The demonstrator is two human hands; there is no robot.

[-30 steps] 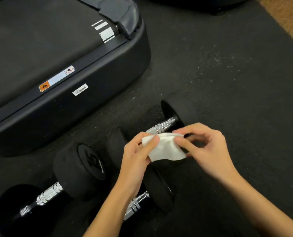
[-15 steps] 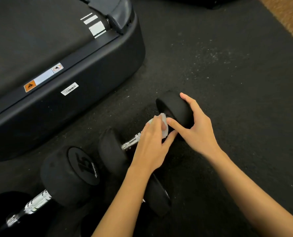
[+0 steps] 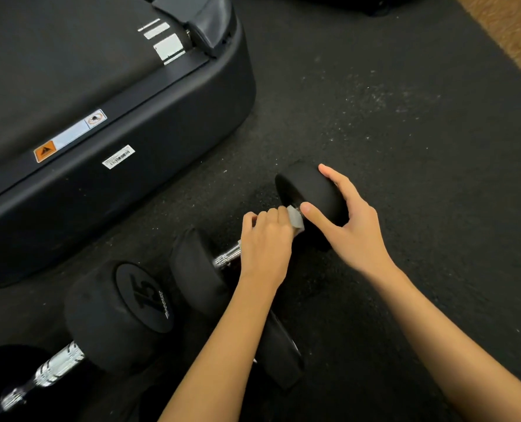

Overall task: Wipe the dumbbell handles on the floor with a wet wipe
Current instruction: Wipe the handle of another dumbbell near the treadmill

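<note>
Chrome handle (image 3: 227, 257) of the floor dumbbell (image 3: 311, 193): hard, ridged, grippy. Left hand (image 3: 265, 239) fingers curl the soft wet wipe (image 3: 295, 219) around it; right hand (image 3: 353, 226) fingers spread, steadying the heavy rubber head, likely to roll.

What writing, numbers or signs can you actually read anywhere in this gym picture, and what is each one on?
"15": on the round end face of the dumbbell marked 15.
Small line of lettering beside that number: too small to read.
Orange warning triangle, a sign without legible words: on the long sticker on the black machine.
Red prohibition circle at that sticker's other end: picture too small to make out.
Barcode label: print too small to read.
</note>
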